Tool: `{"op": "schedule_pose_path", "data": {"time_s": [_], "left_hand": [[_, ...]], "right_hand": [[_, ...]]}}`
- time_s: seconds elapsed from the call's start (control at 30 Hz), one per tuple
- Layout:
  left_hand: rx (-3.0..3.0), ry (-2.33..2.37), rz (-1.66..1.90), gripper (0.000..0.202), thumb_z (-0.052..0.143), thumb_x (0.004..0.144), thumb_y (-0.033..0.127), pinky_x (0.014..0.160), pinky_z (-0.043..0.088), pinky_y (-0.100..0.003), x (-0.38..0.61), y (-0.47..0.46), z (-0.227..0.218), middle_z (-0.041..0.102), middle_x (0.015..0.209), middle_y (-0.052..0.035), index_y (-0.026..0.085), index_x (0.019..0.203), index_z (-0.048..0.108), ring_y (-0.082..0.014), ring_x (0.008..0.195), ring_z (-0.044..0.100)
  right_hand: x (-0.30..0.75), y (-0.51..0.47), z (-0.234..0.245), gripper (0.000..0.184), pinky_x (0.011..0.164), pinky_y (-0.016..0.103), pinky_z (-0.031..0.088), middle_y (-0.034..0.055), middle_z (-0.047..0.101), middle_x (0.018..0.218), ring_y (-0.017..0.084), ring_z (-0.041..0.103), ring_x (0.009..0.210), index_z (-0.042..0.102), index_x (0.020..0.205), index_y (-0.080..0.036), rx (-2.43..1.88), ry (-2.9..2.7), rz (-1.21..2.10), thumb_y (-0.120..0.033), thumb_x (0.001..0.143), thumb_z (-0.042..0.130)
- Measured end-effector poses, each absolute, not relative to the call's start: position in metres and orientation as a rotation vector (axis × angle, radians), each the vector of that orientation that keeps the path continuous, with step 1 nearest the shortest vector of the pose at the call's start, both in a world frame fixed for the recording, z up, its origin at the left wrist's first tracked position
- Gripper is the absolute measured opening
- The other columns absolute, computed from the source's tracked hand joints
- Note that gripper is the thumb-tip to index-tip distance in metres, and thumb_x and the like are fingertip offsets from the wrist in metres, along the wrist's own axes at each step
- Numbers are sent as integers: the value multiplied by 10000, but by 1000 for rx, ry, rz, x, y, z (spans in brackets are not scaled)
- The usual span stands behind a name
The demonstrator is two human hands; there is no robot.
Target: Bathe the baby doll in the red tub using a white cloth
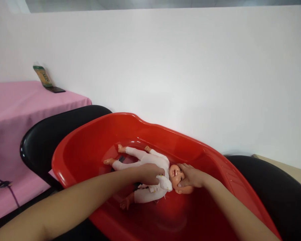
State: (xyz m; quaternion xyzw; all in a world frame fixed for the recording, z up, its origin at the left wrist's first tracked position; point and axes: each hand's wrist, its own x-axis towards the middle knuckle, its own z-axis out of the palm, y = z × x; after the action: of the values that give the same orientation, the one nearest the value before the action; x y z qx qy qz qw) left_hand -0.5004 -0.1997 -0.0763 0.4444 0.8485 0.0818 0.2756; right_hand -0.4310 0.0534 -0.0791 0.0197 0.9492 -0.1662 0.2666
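1. The person's left hand comes in from the near left and lies across the chest of the baby doll, its fingers curled around bunched white fabric. It looks clenched on that fabric, though the fingers partly hide it, so it may be a cloth or part of the doll's suit; the grip seems to pin the fabric against the doll.
2. The right hand reaches in from the near right, released and spread, cupping the side of the doll's head. Placed this way, it seems to steady the head and stop it rolling.
3. The doll lies on its back in a white footed-free sleeper, head to the right and bare feet to the left, in the middle of the red plastic baby tub. The tub's hollow keeps it cradled.
4. The tub sits across two black chairs, whose seats seem to prop it up at both ends, with the left one just beyond its rim.
5. Farther left stands a table under a pink cloth, with a black cable hanging against the cloth.
6. At the table's far edge, a green-capped bottle leans on the white wall, beside a dark phone lying flat
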Motion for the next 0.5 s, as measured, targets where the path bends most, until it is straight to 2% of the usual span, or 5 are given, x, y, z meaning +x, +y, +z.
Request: {"op": "schedule_pose_path", "data": {"time_s": [0.1, 0.23, 0.37, 0.43, 0.5], "left_hand": [[1310, 2242, 180, 459, 678, 895, 289, 1047, 460, -423, -494, -199, -92, 771, 1308, -128, 166, 1328, 765, -351, 1171, 701], [1588, 2254, 155, 584, 732, 890, 407, 973, 503, -421, -493, -208, -115, 699, 1414, -127, 239, 1448, 684, -355, 1176, 700], [1886, 2249, 48, 429, 719, 841, 356, 1058, 472, -417, -494, -208, -123, 720, 1356, -132, 227, 1242, 799, -365, 1269, 647], [1804, 2285, 134, 357, 735, 748, 374, 1027, 483, -406, -491, -204, -126, 774, 1230, -92, 254, 1064, 850, -343, 1193, 668], [1571, 2541, 253, 341, 720, 655, 422, 960, 502, -410, -486, -197, -134, 797, 1031, -71, 244, 912, 856, -334, 1106, 672]], "right_hand": [[-431, 54, -80, 822, 1128, 475, 466, 145, 618, 1444, 392, 535, 1392, 580, 1440, -227, 61, 2557, -471, -487, 713, 863], [-430, 56, -84, 811, 1123, 495, 469, 155, 625, 1428, 392, 549, 1364, 595, 1426, -216, 50, 2558, -483, -495, 711, 857], [-431, 57, -86, 817, 1146, 500, 454, 166, 596, 1470, 396, 539, 1383, 588, 1450, -219, 41, 2551, -478, -483, 720, 842], [-432, 58, -87, 859, 1155, 500, 448, 165, 581, 1497, 399, 528, 1401, 566, 1484, -225, 47, 2556, -470, -479, 713, 848], [-433, 60, -89, 887, 1146, 494, 453, 161, 585, 1490, 397, 529, 1396, 554, 1499, -225, 48, 2560, -470, -477, 704, 856]]}}
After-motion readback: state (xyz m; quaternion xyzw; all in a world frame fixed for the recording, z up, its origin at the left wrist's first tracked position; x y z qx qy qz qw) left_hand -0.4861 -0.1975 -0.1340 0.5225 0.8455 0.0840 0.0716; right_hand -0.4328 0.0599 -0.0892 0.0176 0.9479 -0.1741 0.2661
